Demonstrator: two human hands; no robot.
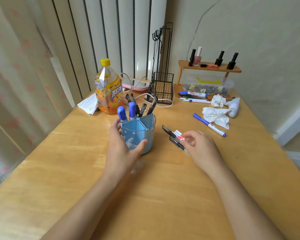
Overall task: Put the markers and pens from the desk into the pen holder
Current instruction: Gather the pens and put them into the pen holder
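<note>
Blue translucent plastic sits under the left hand (121, 149). The thumb lies across the near wall of the pen holder (139, 135) and the fingers wrap round its far left side in a firm curled grip. The grip is judged to steady the holder against tipping while it is loaded.

Right of the holder, the right hand (201, 146) has its fingers curled narrow, with the tips at the near ends of the loose pens (173, 133). These are a small bunch of white and black barrels lying on the table (145, 196). The fingertips are blurred, so whether a pen is actually pinched cannot be told. Judged step: picking up pens for the holder.

The holder stands upright and is divided into compartments. Blue-capped markers (126, 113) occupy the rear left one and dark pens (151, 106) the rear right. The near compartment's contents cannot be read through the wall.

Further right of the holder, a blue marker (209, 124) lies just beside crumpled tissue (215, 116). Behind the holder stands a drink bottle (108, 89). The left palm hides the holder's left wall, and the right hand covers the pens' lower ends.
</note>
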